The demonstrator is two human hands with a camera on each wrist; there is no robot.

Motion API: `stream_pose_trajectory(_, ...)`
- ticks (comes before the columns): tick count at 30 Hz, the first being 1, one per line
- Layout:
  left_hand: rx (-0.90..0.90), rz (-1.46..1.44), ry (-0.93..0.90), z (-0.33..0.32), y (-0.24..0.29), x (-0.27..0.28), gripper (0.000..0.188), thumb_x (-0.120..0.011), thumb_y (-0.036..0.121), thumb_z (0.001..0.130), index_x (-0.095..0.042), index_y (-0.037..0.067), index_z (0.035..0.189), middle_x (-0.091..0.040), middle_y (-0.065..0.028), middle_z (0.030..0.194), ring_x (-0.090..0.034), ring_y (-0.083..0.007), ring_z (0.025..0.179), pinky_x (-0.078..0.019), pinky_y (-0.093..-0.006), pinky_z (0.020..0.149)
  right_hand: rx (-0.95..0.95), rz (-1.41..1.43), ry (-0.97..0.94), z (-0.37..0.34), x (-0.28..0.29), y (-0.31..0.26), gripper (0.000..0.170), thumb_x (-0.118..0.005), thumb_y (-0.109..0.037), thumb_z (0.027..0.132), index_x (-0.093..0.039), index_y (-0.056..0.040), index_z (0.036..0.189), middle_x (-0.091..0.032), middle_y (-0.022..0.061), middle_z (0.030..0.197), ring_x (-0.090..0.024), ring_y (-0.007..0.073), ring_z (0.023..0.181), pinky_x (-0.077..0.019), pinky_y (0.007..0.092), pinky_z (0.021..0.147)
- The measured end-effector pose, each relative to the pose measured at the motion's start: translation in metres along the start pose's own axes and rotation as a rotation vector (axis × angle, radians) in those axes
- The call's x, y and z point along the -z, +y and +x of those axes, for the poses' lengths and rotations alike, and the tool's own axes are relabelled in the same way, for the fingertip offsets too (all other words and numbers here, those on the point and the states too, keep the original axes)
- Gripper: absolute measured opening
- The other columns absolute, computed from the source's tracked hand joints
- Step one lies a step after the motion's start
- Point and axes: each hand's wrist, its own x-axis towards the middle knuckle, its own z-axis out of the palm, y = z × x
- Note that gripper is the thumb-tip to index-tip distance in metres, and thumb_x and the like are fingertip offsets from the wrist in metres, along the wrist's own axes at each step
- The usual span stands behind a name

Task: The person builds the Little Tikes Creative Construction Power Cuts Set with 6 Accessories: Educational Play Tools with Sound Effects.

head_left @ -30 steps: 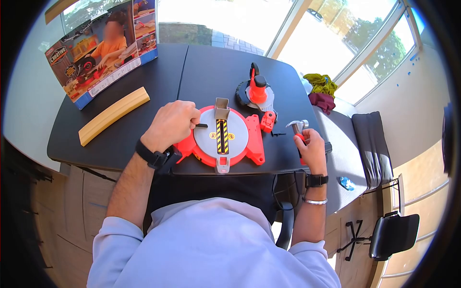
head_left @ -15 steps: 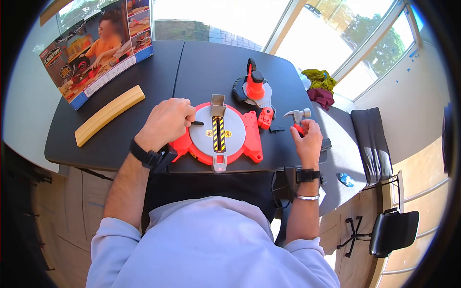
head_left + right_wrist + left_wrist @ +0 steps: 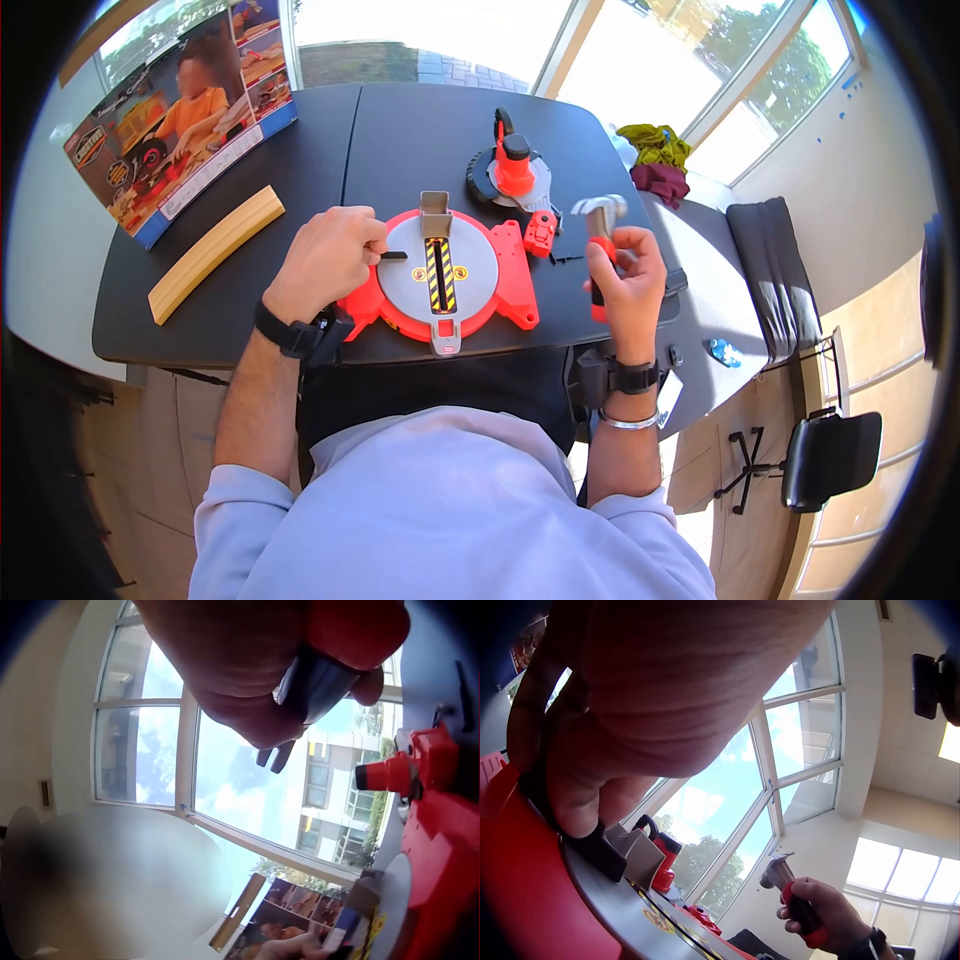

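My left hand (image 3: 325, 255) is at the left side of a red and grey toy saw base (image 3: 410, 275), pinching a black bar-shaped piece (image 3: 600, 851) against its grey disc. The bar's end sticks out past the thumb over the disc. Striped yellow and black strips flank the slot in the middle, and a grey upright bracket (image 3: 435, 215) stands behind it. To the right of the base, my right hand (image 3: 632, 290) grips a toy hammer (image 3: 600, 215) by its red and black handle. The hammer is held upright, its grey claw head above the fingers.
Behind the base stands a red and grey toy circular saw (image 3: 515, 172), with a small red part (image 3: 540, 232) and small black pieces (image 3: 566, 260) nearby. A curved wooden plank (image 3: 215, 250) lies left, before a picture box (image 3: 180, 130). Black tabletop (image 3: 400, 120) lies beneath.
The right hand has lifted the hammer and turned so its head stands higher and further left relative to the fingers. The left hand still pinches the black bar; the head view has shifted slightly.
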Motion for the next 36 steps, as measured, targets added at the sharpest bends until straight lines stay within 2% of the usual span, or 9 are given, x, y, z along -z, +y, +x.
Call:
stream_pose_trajectory(1,0.004,-0.006,0.001,0.0,0.0,0.0,0.007,-0.075,-0.006,0.081,-0.071,-0.002,0.085,-0.067,-0.0134,0.085,-0.068,-0.0361,0.082,-0.0516,-0.0446,0.072,-0.005,0.0,0.013,0.0,0.002,-0.004,0.03,-0.085,-0.012,0.091,-0.063,-0.0028,0.109,-0.07,0.0069,0.098,-0.068,0.0168,0.073,-0.0569,0.0296,0.068)
stream_pose_trajectory(3,-0.002,-0.011,-0.009,0.001,0.001,0.001,0.007,-0.075,-0.007,0.081,-0.071,-0.002,0.085,-0.067,-0.0141,0.084,-0.068,-0.0363,0.082,-0.0515,-0.0444,0.072,-0.203,0.362,-0.229,-0.001,0.005,-0.007,0.03,-0.083,-0.009,0.094,-0.059,-0.0061,0.111,-0.069,0.0068,0.099,-0.068,0.0144,0.072,-0.0546,0.0259,0.062)
stream_pose_trajectory(5,0.023,0.009,-0.025,0.002,0.001,0.002,0.007,-0.073,-0.008,0.081,-0.071,-0.004,0.086,-0.066,-0.0155,0.084,-0.068,-0.0371,0.081,-0.0513,-0.0441,0.072,-0.205,0.446,-0.216,-0.003,-0.001,-0.01,0.023,-0.078,-0.011,0.1,-0.058,-0.0075,0.111,-0.069,0.0092,0.099,-0.068,0.0153,0.071,-0.0538,0.0269,0.059)
stream_pose_trajectory(7,-0.003,-0.005,-0.006,0.002,-0.001,0.0,0.007,-0.072,-0.009,0.081,-0.071,-0.004,0.087,-0.066,-0.016,0.084,-0.067,-0.0373,0.081,-0.0513,-0.0442,0.072,-0.326,0.771,-0.238,-0.005,-0.002,-0.02,0.023,-0.07,-0.024,0.107,-0.058,-0.0062,0.117,-0.068,0.0106,0.099,-0.067,0.0164,0.068,-0.0537,0.0267,0.057)
stream_pose_trajectory(8,-0.02,-0.02,0.022,0.002,-0.002,-0.001,0.008,-0.071,-0.009,0.081,-0.071,-0.005,0.087,-0.066,-0.0164,0.084,-0.067,-0.0375,0.081,-0.0513,-0.0443,0.072,-0.359,0.745,-0.244,-0.006,-0.001,-0.023,0.041,-0.056,-0.041,0.114,-0.058,-0.0041,0.131,-0.068,0.0105,0.097,-0.066,0.0178,0.066,-0.0538,0.0276,0.056)
stream_pose_trajectory(14,-0.016,-0.022,0.011,0.002,0.0,-0.001,0.01,-0.068,-0.011,0.08,-0.071,-0.005,0.088,-0.065,-0.0171,0.084,-0.066,-0.0376,0.08,-0.051,-0.0445,0.071,-0.309,0.829,-0.374,-0.011,0.004,-0.028,0.061,-0.04,-0.053,0.117,-0.051,-0.0035,0.15,-0.064,0.0077,0.09,-0.057,0.0127,0.055,-0.0454,0.0259,0.05)
stream_pose_trajectory(27,-0.022,-0.042,-0.023,0.004,-0.004,-0.002,0.011,-0.07,-0.009,0.081,-0.073,-0.002,0.088,-0.069,-0.0147,0.088,-0.07,-0.0361,0.083,-0.0527,-0.0446,0.073,-0.158,0.701,-0.352,-0.019,0.002,-0.032,0.063,-0.048,-0.055,0.114,-0.055,0.0015,0.14,-0.062,0.0061,0.083,-0.053,0.0102,0.052,-0.0414,0.025,0.047)
stream_pose_trajectory(29,-0.038,-0.048,0.0,0.004,-0.003,-0.003,0.013,-0.066,-0.018,0.078,-0.066,-0.008,0.086,-0.067,-0.0162,0.084,-0.071,-0.0329,0.079,-0.0554,-0.0387,0.072,-0.153,0.684,-0.352,-0.019,0.001,-0.034,0.063,-0.05,-0.056,0.113,-0.055,0.0015,0.139,-0.062,0.0064,0.082,-0.053,0.0103,0.052,-0.0415,0.0249,0.047)
stream_pose_trajectory(36,-0.032,-0.045,-0.008,0.005,-0.004,-0.003,0.013,-0.068,-0.018,0.078,-0.066,-0.008,0.087,-0.066,-0.0161,0.085,-0.071,-0.0332,0.079,-0.0552,-0.0391,0.072,-0.164,0.672,-0.352,-0.019,0.002,-0.032,0.058,-0.051,-0.052,0.114,-0.059,0.0012,0.134,-0.062,0.006,0.079,-0.053,0.0103,0.051,-0.0424,0.0253,0.047)
